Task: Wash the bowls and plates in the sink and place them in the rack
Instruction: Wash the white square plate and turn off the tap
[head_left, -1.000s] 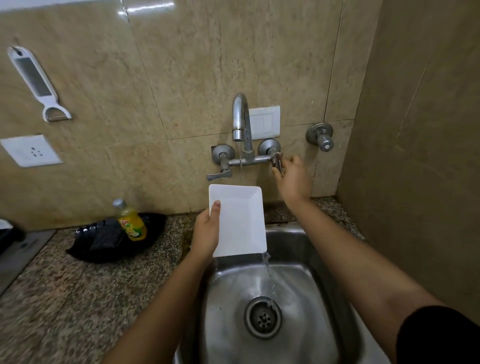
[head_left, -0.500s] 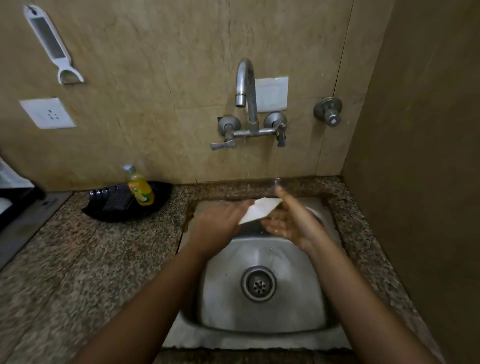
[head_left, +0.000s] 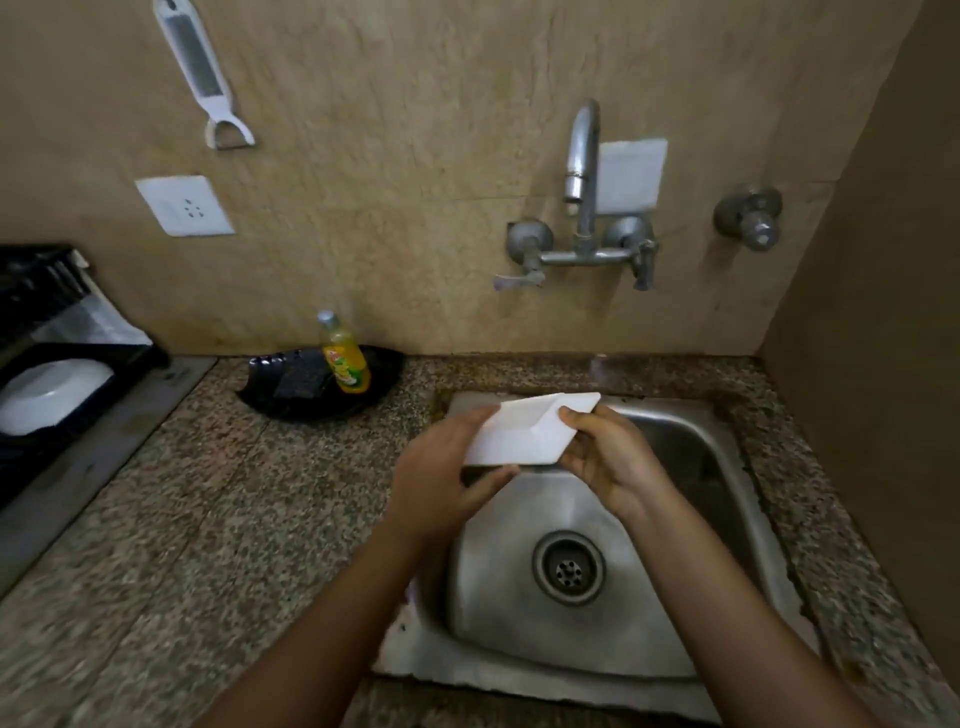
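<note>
A white rectangular plate was held tilted above the back left corner of the steel sink, between both hands. The left hand pinched its left end, thumb along the near edge. The right hand gripped its right end, thumb on top and fingers curled beneath. At the tabletop's left edge stood a black rack holding a white bowl. A yellow soap bottle stood in a black dish at the back edge.
</note>
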